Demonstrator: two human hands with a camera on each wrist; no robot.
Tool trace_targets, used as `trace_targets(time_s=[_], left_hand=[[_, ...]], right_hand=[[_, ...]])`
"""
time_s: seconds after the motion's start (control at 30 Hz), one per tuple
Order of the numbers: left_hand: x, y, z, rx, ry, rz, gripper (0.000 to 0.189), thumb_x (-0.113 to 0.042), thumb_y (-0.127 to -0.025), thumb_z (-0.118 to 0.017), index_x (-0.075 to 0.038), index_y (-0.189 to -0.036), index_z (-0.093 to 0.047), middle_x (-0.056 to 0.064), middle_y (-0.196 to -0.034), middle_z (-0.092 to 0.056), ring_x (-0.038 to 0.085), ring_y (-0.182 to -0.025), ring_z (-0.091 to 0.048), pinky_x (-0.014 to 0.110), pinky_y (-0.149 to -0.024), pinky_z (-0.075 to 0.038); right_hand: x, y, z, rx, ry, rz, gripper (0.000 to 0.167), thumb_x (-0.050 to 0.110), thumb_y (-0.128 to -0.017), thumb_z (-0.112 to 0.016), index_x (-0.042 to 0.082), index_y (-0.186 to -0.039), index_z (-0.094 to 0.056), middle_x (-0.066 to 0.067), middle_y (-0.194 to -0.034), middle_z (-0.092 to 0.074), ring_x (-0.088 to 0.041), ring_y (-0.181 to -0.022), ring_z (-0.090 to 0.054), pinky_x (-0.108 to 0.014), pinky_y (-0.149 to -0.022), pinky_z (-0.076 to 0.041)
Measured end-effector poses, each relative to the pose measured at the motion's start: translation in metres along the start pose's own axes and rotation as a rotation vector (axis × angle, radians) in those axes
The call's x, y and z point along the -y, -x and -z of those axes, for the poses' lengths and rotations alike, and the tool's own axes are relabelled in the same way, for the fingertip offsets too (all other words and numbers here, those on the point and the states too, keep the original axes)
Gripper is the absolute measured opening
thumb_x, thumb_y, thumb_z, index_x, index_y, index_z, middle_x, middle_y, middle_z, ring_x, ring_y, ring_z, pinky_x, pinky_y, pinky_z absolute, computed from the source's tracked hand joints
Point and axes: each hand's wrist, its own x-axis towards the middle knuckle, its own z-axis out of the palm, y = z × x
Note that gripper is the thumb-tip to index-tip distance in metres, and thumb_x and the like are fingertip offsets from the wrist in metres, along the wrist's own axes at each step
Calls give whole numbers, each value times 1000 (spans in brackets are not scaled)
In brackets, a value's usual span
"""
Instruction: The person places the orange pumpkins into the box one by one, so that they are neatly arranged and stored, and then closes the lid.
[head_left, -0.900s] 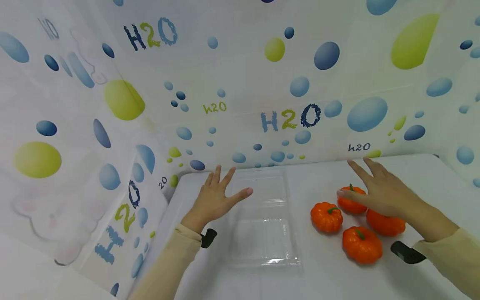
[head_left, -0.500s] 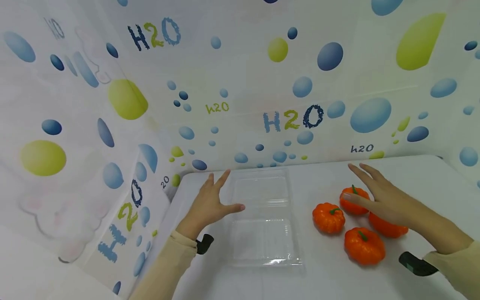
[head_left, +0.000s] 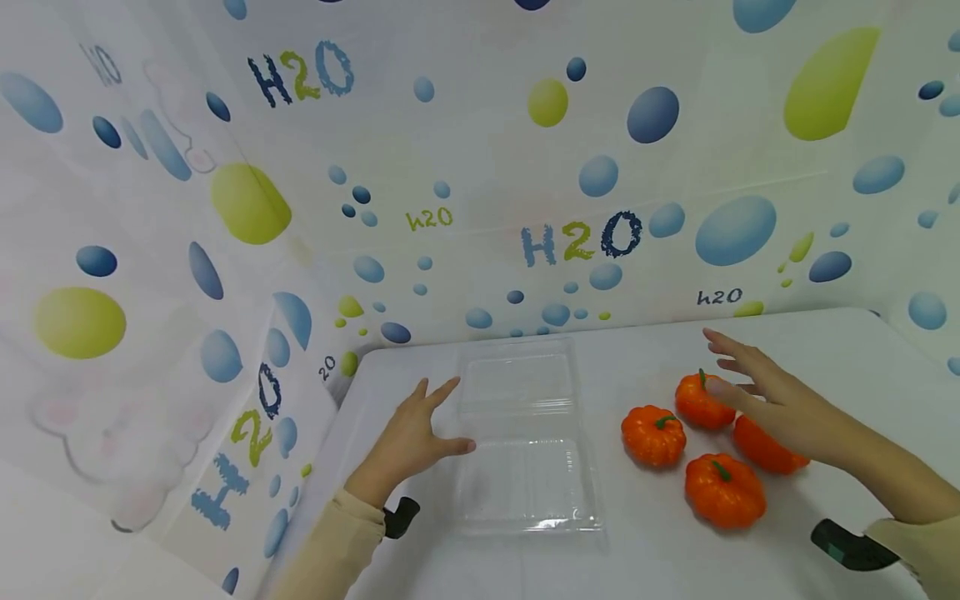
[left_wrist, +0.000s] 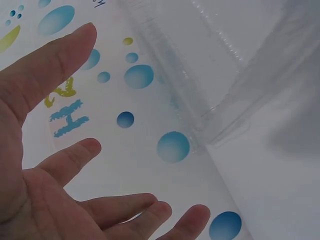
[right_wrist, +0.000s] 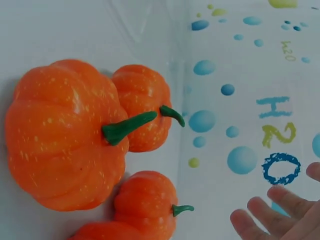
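Note:
A clear plastic clamshell box (head_left: 525, 483) lies opened flat on the white table. To its left my left hand (head_left: 408, 442) hovers with thumb and fingers spread, nothing in its grasp; the left wrist view shows the box edge (left_wrist: 210, 115) beyond the fingers. Small orange pumpkins with green stems, such as the front one (head_left: 724, 492) and the left one (head_left: 653, 436), sit right of the box. Over the rear ones my right hand (head_left: 787, 408) is held with fingers extended and holding nothing, partly covering a pumpkin (head_left: 767, 446). The back pumpkin (head_left: 703, 400) shows near its thumb.
Behind the table (head_left: 637, 550) hangs a white curtain (head_left: 480, 167) printed with blue and green dots and H2O lettering. It also runs along the left side. Each wrist wears a small black camera, such as the left one (head_left: 401, 517).
My left hand has drawn back left and toward me, away from the box. My right hand has shifted slightly right and toward me. Box and pumpkins stay where they were.

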Motion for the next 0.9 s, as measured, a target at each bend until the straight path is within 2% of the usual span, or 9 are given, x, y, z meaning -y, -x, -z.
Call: trace_targets(time_s=[0.17,0.3,0.4,0.47,0.57,0.63,0.73,0.83,0.9], left_hand=[[10,4,-10,15,0,5,93,-38,-76,-88,-20,-155,-43,35,-156,-26,54,-140,-32,68,-104,-36],[17,7,-15,26,-3,14,92,-39,-74,-90,-17,-152,-46,36,-155,-28,55,-138,-35,66,-103,-38],[19,10,-17,39,-6,28,91,-39,-73,-90,-15,-151,-49,37,-154,-29,56,-136,-38,67,-102,-38],[22,11,-19,51,-4,44,91,-40,-73,-90,-15,-150,-49,36,-154,-30,56,-134,-40,67,-102,-39],[25,13,-21,71,7,67,91,-40,-73,-90,-16,-151,-49,34,-154,-33,55,-133,-41,66,-102,-39],[27,13,-22,84,15,70,91,-39,-72,-90,-16,-150,-49,33,-152,-36,53,-134,-42,65,-103,-39],[30,14,-23,95,24,58,91,-39,-72,-91,-15,-150,-49,28,-149,-44,48,-136,-43,62,-106,-38],[32,15,-25,104,25,35,91,-38,-72,-90,-14,-150,-49,24,-144,-51,43,-129,-51,59,-103,-41],[33,17,-26,110,38,29,91,-37,-73,-91,-13,-150,-49,23,-141,-53,40,-121,-58,57,-99,-46]], right_hand=[[-3,2,1,-5,-122,61,62,21,-108,-41,19,-163,-12,-24,-155,-35,-51,-134,-39,-74,-90,-42],[-8,2,3,0,-174,68,58,20,-109,-37,24,-163,-16,-8,-154,-40,-14,-132,-50,-44,-94,-53],[-12,4,5,13,-215,83,58,18,-108,-35,27,-163,-17,-1,-152,-40,9,-124,-46,-23,-87,-51],[-13,6,5,27,-242,74,58,18,-109,-34,28,-163,-16,-3,-154,-39,7,-124,-47,-23,-88,-51],[-15,8,5,46,-252,38,58,21,-109,-33,30,-163,-15,-14,-156,-36,7,-124,-48,-26,-89,-52],[-17,10,4,55,-243,0,58,24,-109,-34,31,-163,-14,-18,-157,-34,3,-124,-50,-32,-90,-53],[-24,14,3,63,-212,-46,59,26,-109,-36,30,-163,-13,-20,-156,-35,-18,-129,-54,-44,-89,-55],[-33,18,1,75,-206,-82,61,27,-108,-39,30,-163,-13,-21,-156,-35,-38,-132,-48,-61,-90,-51],[-38,20,-1,79,-209,-95,62,25,-108,-43,30,-163,-14,-19,-155,-36,-26,-131,-52,-58,-90,-52]])
